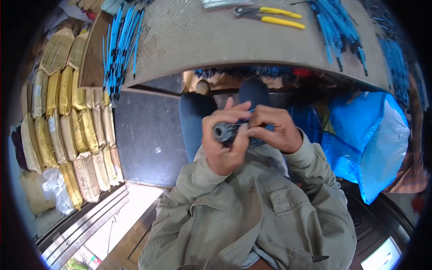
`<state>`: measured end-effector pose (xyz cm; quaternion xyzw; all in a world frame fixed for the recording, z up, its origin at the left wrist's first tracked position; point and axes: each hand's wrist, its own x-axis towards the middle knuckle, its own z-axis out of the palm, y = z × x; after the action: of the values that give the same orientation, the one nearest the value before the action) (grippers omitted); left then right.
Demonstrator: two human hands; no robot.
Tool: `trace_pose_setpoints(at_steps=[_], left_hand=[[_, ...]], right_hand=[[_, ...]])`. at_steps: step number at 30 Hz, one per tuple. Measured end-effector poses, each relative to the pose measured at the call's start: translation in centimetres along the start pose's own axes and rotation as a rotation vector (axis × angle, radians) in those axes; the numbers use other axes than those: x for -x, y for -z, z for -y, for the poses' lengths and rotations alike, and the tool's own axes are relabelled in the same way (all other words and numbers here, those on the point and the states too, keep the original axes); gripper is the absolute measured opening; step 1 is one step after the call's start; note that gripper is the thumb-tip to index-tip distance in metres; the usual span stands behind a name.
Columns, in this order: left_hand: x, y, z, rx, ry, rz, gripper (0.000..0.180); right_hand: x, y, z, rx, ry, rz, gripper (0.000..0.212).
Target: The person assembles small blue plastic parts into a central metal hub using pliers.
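My left hand [220, 152] is wrapped round a dark grey tubular part [221, 132] with a round, hollow end, held above my lap. That end points to the left. The thumb and a finger of my right hand [278, 129] are pinched together at the far side of the same part. What sits between those fingertips is too small and hidden to tell. A bit of blue shows just behind the fingers. Much of the tubular part is covered by both hands.
Yellow-handled pliers [281, 18] lie on the grey worktable [189, 40] ahead. Bundles of blue cables with black ends [121, 49] rest at its left edge, more blue cables [335, 29] at the right. Paper packets [65, 92] stack at left; a blue bag [360, 130] stands right.
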<state>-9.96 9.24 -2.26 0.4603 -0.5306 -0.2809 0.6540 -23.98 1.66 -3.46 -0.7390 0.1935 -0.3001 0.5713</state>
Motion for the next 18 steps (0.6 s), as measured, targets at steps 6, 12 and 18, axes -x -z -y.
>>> trace_pose_setpoints(at_steps=[6, 12, 18], left_hand=[[-0.2, 8.0, -2.9, -0.013, -0.055, -0.275, 0.024], [0.7, 13.4, -5.4, -0.363, -0.118, -0.264, 0.023], [1.6, 11.6, -3.6, -0.336, 0.001, -0.034, 0.026]], right_hand=[[-4.3, 5.7, 0.6, 0.314, -0.014, -0.343, 0.012], [-11.8, 15.7, -5.1, 1.191, 0.164, -0.388, 0.027], [-12.6, 15.3, -5.9, 1.475, 0.37, -0.207, 0.032]])
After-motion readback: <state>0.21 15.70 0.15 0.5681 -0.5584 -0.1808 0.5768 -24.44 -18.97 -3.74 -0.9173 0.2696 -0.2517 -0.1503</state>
